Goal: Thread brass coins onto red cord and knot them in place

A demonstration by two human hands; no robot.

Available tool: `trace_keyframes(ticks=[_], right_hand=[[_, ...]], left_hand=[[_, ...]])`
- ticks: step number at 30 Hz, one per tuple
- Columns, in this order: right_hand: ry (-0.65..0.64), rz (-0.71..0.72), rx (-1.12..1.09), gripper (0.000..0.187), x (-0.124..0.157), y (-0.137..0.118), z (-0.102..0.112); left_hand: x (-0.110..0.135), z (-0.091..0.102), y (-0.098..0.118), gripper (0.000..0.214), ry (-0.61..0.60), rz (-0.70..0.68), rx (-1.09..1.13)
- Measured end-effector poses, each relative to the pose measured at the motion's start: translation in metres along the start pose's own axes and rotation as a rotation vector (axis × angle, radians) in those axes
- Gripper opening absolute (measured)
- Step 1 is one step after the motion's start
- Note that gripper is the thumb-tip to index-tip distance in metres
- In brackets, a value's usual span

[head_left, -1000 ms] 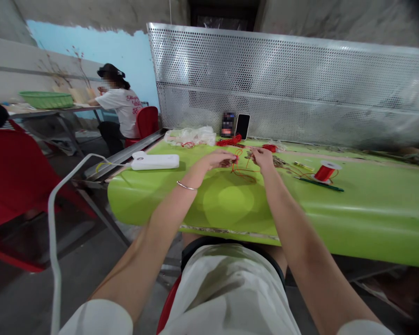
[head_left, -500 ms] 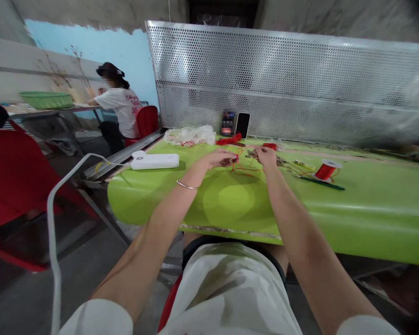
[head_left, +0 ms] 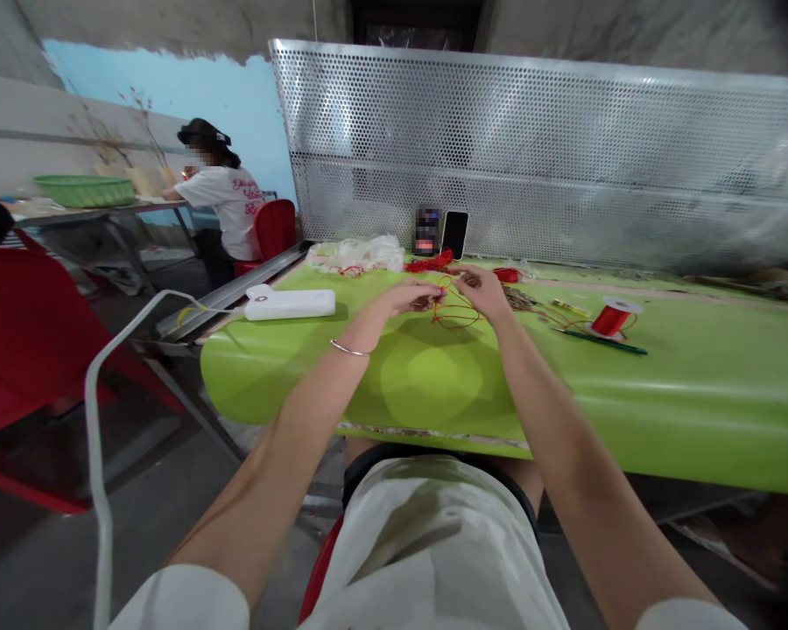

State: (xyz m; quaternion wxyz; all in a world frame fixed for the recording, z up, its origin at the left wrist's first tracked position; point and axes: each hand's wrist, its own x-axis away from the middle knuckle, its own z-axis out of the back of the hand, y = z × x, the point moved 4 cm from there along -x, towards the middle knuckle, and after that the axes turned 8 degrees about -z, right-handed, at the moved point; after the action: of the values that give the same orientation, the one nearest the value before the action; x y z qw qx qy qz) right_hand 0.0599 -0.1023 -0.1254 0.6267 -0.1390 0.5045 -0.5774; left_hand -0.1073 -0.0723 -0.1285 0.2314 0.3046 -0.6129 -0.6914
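Note:
My left hand point(head_left: 418, 297) is closed in a pinch on red cord point(head_left: 458, 326), whose thin loops hang beside the fingertips above the green tabletop. Just to its right, my right hand point(head_left: 481, 290) has its fingers bent together at an upper strand of the same cord; their tips are partly hidden. Behind and right of that hand lies a pile of small brownish pieces point(head_left: 520, 299), too small to name. Farther right stands a spool of red thread point(head_left: 612, 318), with a dark green pen-like stick point(head_left: 601, 340) in front of it.
A white power bank point(head_left: 290, 304) with a cable lies at left. Clear plastic bags point(head_left: 358, 254), a red cord bundle point(head_left: 432, 262) and two phones, one a black-screened phone point(head_left: 455, 234), sit near the perforated metal panel point(head_left: 531, 157). A co-worker point(head_left: 227, 192) sits at another table.
My right hand has moved left, closer to my left hand, and the cord between them has slackened into rounder loops. My left hand stays nearly in place.

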Motion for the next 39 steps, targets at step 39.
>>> trace_keyframes(ticks=[39], right_hand=[[0.044,-0.157,0.219,0.012,-0.003,0.014,-0.003]], left_hand=[[0.002,-0.002,0.002,0.009,-0.012,0.008,-0.038]])
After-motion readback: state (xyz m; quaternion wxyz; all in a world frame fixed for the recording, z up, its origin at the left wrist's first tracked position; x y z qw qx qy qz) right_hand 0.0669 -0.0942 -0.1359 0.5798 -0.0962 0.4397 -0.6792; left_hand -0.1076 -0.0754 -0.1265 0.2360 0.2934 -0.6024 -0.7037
